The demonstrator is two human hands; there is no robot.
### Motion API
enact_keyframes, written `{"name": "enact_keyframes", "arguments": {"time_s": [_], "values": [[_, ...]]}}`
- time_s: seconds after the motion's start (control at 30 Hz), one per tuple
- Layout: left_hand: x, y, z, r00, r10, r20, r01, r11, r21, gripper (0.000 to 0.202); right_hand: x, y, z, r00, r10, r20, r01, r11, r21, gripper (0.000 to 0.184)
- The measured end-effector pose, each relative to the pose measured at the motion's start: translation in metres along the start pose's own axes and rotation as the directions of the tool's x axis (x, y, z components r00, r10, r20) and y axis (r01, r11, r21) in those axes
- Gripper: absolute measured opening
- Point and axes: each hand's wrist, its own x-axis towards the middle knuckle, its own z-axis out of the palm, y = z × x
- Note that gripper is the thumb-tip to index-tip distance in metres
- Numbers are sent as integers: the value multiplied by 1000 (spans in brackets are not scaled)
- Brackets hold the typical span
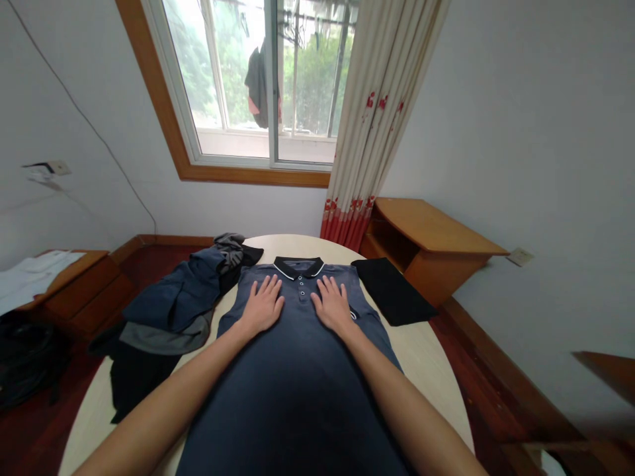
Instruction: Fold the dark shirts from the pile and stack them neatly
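Observation:
A dark blue-grey polo shirt (pixel 300 344) lies spread out, front side up, on a pale round table (pixel 441 390). Its black collar with white edging points toward the window, and a short row of buttons runs below it. My left hand (pixel 262 304) rests flat on the left chest of the shirt as I see it, fingers apart. On the other side of the buttons my right hand (pixel 332 303) is pressed flat too, fingers spread, close to a small white logo. Both palms touch the fabric and grip nothing. The shirt's lower end runs out of view toward me.
Heaped garments (pixel 173 297) in navy, grey and black cover the table's left edge, partly hanging over. A folded black cloth (pixel 394 291) lies at the right. Beyond stand a wooden desk (pixel 436 228), a curtain (pixel 381 106) and a window. A cabinet (pixel 84 291) with papers stands left.

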Motion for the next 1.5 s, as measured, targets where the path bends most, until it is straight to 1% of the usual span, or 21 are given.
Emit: {"name": "enact_keyframes", "arguments": {"time_s": [0.07,0.13,0.2,0.23,0.33,0.4,0.47,0.53,0.63,0.7,0.77,0.87,0.93,1.0,1.07,1.13,1.23,1.33,1.4,1.47,1.5], "values": [[-30,16,5,997,80,-15,-81,996,-30,58,-26,-19,1,998,-69,-5,69,997,36,57],[-59,28,12,989,146,-29,-147,987,-58,58,-52,-33,3,992,-126,8,125,990,67,56],[-86,33,18,985,171,-37,-173,982,-74,57,-74,-38,6,988,-153,28,151,985,82,55],[-98,32,19,986,164,-32,-166,983,-74,57,-84,-36,7,988,-152,37,149,986,81,55],[-127,19,16,997,81,18,-80,995,-54,58,-107,-12,7,995,-77,60,74,996,48,55],[-142,5,9,999,11,52,-9,999,-39,59,-119,12,3,998,20,58,-20,1000,12,55],[-155,-8,2,997,-42,61,44,999,-32,59,-127,34,0,992,124,38,-123,992,-25,55],[-164,-16,-5,996,-74,41,75,997,-23,57,-135,47,-3,984,176,14,-175,983,-47,55],[-177,-22,-13,991,-130,-10,130,991,16,56,-144,52,-3,988,151,-1,-151,987,-53,54],[-186,-25,-18,978,-202,-47,205,977,52,56,-149,47,-4,991,136,-2,-136,989,-51,53],[-195,-28,-23,955,-286,-82,293,953,82,55,-154,38,-6,992,125,-12,-126,991,-43,51],[-204,-33,-30,921,-379,-85,385,920,69,52,-156,20,-10,997,64,-31,-64,998,-7,47],[-206,-35,-34,902,-430,-43,431,902,17,51,-156,5,-13,999,13,-33,-12,1000,24,45],[-206,-36,-38,881,-471,34,473,880,-46,52,-156,-8,-14,999,-21,-30,22,999,49,43],[-205,-36,-41,861,-494,121,505,857,-99,55,-155,-19,-14,999,-30,-31,31,998,63,42],[-205,-36,-43,845,-505,174,529,837,-139,55,-156,-27,-11,999,-27,-35,29,997,65,40],[-212,-37,-44,821,-521,236,568,791,-228,45,-158,-34,-9,998,-40,-46,43,997,64,37],[-225,-42,-44,797,-482,365,600,704,-380,35,-162,-39,-11,996,-68,-59,73,994,81,34],[-234,-45,-45,785,-440,436,617,620,-485,34,-164,-44,-15,994,-83,-71,90,990,104,33],[-236,-43,-51,779,-402,480,626,524,-578,35,-165,-50,-21,992,-95,-81,106,984,143,32],[-235,-38,-55,786,-379,488,618,482,-622,36,-165,-54,-24,992,-101,-80,114,979,171,31]]}}
